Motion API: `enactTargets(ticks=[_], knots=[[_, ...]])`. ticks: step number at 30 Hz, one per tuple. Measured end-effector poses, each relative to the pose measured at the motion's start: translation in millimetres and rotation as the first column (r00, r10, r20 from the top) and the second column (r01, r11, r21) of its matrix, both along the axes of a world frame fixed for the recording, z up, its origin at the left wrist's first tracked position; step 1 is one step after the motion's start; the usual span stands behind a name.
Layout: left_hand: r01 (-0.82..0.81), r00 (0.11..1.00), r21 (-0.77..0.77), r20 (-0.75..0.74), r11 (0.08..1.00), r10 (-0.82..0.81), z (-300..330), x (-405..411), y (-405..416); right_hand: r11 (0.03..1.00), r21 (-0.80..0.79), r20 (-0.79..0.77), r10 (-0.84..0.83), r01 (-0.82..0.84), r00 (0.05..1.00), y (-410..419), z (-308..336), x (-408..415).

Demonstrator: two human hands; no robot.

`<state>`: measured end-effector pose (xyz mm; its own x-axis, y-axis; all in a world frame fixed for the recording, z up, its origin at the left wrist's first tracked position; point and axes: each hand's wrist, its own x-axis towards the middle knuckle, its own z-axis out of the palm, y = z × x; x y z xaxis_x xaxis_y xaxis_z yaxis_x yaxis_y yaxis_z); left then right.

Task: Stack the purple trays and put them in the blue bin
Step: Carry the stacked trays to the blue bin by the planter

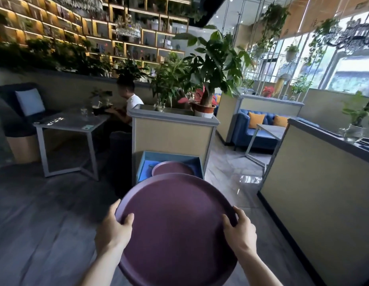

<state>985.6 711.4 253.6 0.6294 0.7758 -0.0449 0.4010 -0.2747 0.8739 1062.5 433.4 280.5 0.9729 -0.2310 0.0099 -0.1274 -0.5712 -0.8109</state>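
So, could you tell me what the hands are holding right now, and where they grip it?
Both hands hold a round purple tray by its rim: the left hand on the left edge, the right hand on the right edge, thumbs over the lip.

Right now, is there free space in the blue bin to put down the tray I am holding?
The blue bin already holds one purple tray filling most of its floor. Bare blue strips show only along the left wall and right side, too narrow. Best room is on top of that tray. Both hands grip the big tray.
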Motion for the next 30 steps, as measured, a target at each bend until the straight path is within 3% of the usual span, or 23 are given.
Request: enactTargets(ticks=[17, 30], knots=[[0.064, 0.996, 0.026, -0.066, 0.998, -0.063, -42.6, 224.0, 103.0, 0.997, -0.027, -0.045, -0.072, 0.071, 0.996, 99.7, -46.7, 212.0], [0.002, 0.991, 0.019, -0.137, 1.0, 0.0, -98.5, 491.9, 125.7, 0.995, -0.08, -0.211, -0.077, 0.061, 0.974, 131.0, -120.2, 495.7]])
